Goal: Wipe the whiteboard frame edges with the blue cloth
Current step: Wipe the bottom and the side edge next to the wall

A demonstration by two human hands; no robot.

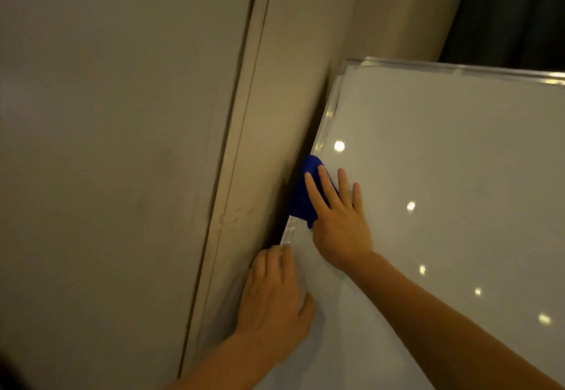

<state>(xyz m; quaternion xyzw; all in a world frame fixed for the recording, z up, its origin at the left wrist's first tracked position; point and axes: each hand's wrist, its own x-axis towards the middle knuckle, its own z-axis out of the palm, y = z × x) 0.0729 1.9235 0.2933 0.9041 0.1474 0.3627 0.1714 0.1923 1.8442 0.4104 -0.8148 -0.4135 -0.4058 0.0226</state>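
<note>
A glossy whiteboard (443, 175) with a silver metal frame (328, 114) fills the right half of the view and leans close to a wall. My right hand (339, 218) lies flat with spread fingers and presses the blue cloth (301, 200) onto the frame's left edge, about halfway down it. The cloth folds over that edge toward the wall. Lower on the same edge, my left hand (273, 301) grips the frame, fingers curled around it and thumb resting on the board's face.
A beige wall panel (122, 145) with a long vertical seam (241, 114) runs just left of the board, leaving a narrow dark gap. A dark curtain (513, 7) hangs at the top right. Ceiling lights reflect on the board.
</note>
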